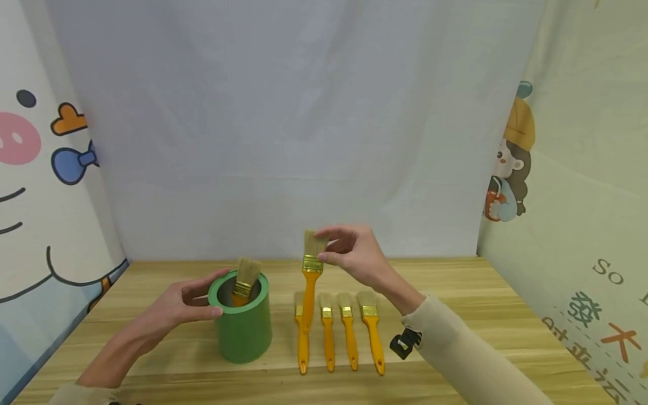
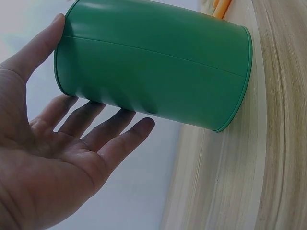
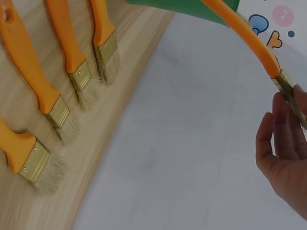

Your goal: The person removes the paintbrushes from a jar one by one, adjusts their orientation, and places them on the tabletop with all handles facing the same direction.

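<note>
My left hand point(image 1: 172, 306) holds a green can point(image 1: 245, 334) near its rim, thumb on one side and fingers on the other. Inside the can stands a paintbrush point(image 1: 246, 277), bristles up and leaning; its lower handle is hidden. My right hand point(image 1: 356, 253) pinches a second paintbrush point(image 1: 309, 292) at its metal band and bristles, the orange handle hanging down, to the right of the can. In the right wrist view, this brush's handle point(image 3: 249, 40) slants up toward the can.
Several more paintbrushes point(image 1: 349, 332) lie side by side on the wooden table point(image 1: 445, 349), bristles toward the back. A white cloth point(image 1: 304, 129) hangs behind the table. Printed cloths stand at the left point(image 1: 50, 208) and right point(image 1: 572, 197).
</note>
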The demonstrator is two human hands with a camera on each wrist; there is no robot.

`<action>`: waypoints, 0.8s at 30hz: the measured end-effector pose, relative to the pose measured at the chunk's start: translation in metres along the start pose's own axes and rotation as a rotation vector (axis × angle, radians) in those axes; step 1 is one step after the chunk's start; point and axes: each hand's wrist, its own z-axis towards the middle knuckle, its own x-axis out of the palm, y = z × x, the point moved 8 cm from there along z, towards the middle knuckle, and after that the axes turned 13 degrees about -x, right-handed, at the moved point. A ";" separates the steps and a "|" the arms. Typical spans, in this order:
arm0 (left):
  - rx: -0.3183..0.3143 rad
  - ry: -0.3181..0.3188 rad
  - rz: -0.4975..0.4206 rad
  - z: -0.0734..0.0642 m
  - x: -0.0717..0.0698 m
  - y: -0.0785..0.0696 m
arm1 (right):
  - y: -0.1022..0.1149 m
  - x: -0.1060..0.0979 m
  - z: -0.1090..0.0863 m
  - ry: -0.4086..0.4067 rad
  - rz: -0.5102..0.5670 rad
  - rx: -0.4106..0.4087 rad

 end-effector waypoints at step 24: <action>-0.003 0.002 0.004 0.001 -0.001 0.000 | -0.038 -0.020 -0.048 0.057 -0.060 0.120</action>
